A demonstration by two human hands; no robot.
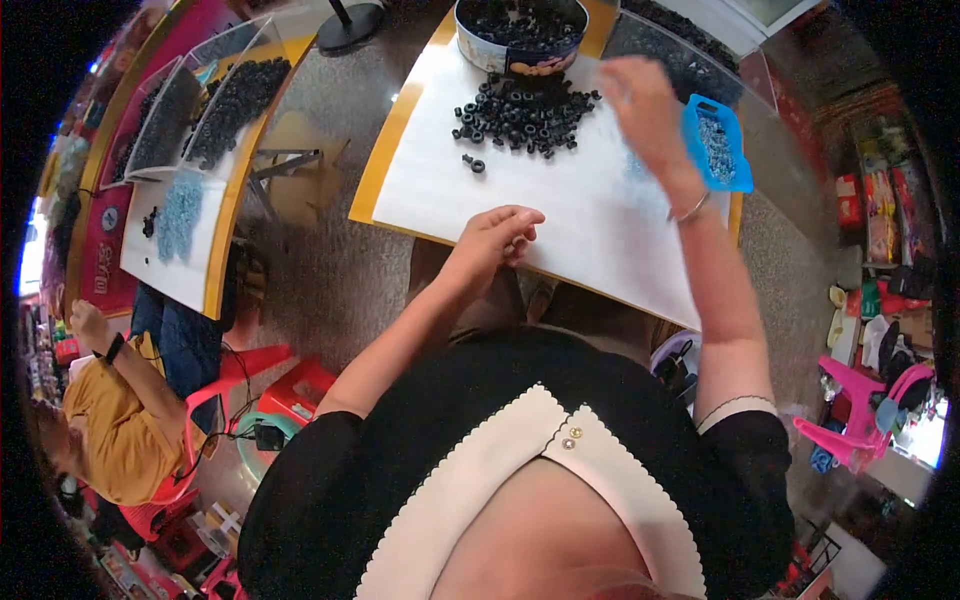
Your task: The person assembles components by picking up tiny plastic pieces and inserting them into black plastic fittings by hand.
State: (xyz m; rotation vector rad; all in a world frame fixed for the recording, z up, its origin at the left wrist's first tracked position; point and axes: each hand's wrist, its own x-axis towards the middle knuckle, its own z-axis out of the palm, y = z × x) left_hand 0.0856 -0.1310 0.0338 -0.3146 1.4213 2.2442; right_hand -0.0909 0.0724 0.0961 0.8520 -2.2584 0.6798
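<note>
My left hand (495,240) is at the near edge of the white-topped table, its fingers curled and thumb pressed in. Whatever it may hold is too small or hidden to make out. My right hand (645,115) is raised over the table's right side, between the heap of small black rings (525,115) and a blue plastic tray (742,160). Motion blurs its fingers, so I cannot tell whether they hold anything. The tray contains many tiny pale-blue pieces (715,145). Two loose black rings (475,165) lie apart from the heap.
A round tin (520,58) full of black pieces stands behind the heap. Beside it is a clear bin (690,45) of dark pieces. At left, a co-worker in a yellow top (115,430) sits by another table (215,280) with blue and black pieces. A pink stool (850,410) is at right.
</note>
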